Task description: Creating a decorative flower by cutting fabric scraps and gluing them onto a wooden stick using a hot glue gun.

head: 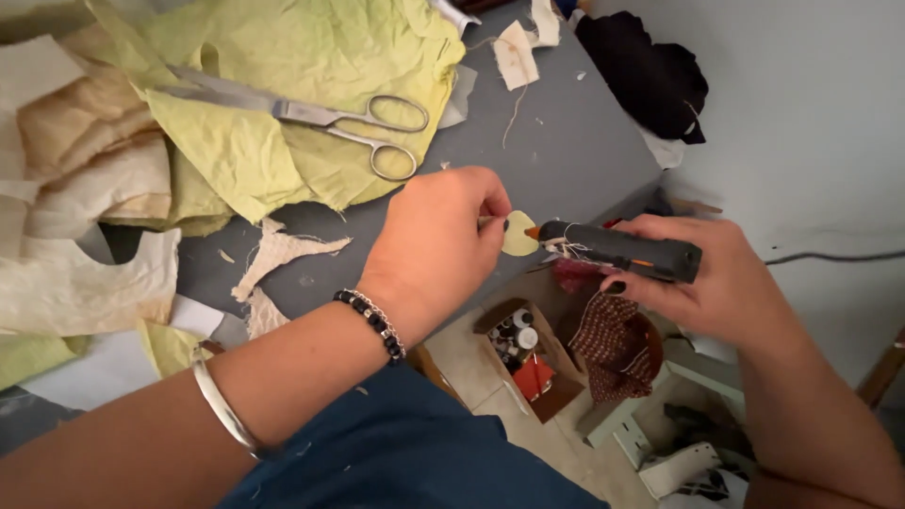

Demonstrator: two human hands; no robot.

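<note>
A blue garment (396, 443) fills the foreground. A small yellow-green petal (519, 234) is pinched by the left hand (436, 243); a glue gun (617, 250) is gripped by the right hand (716, 278). Small bottles are held in a cardboard box (528, 363) on the floor.

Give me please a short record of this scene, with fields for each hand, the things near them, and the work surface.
Left hand: left hand pinches a small yellow-green paper petal at its edge.
Right hand: right hand grips a dark glue gun, nozzle touching the petal.
Surface: grey table.
On the table: scissors lying on crumpled green paper; beige paper sheets; torn paper scraps.
On the wrists: beaded bracelet and silver bangle, both on the left arm.
Below the table: open cardboard box with small bottles.
</note>
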